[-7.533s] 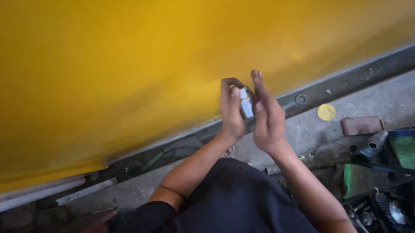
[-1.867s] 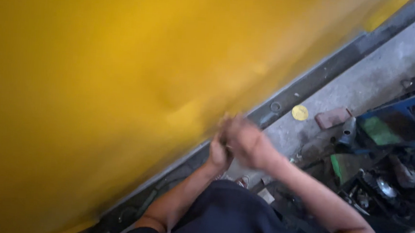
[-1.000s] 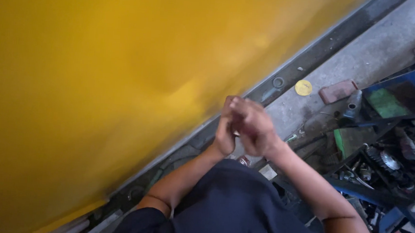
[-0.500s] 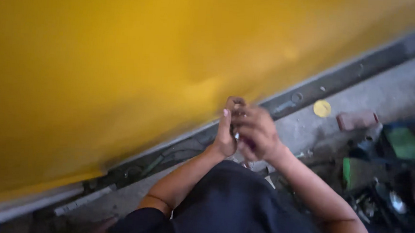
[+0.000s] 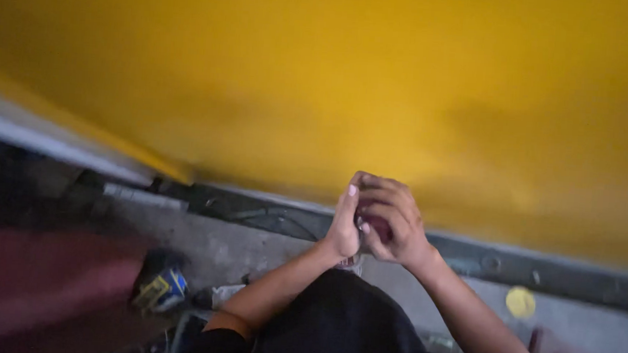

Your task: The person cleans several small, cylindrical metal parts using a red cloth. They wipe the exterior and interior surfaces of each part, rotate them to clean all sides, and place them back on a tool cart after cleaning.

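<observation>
Since half a second ago the view has swung left, but both hands remain pressed together before the yellow panel (image 5: 320,75), so the work stays in hand. The left hand (image 5: 345,226) and right hand (image 5: 392,221) each form a closed grip around a small dark object (image 5: 373,225), mostly hidden between them.

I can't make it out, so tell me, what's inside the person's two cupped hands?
Between the left hand and right hand only a sliver of a small dark reddish object shows. The fingers cover the rest, so its shape and kind cannot be told.
</observation>
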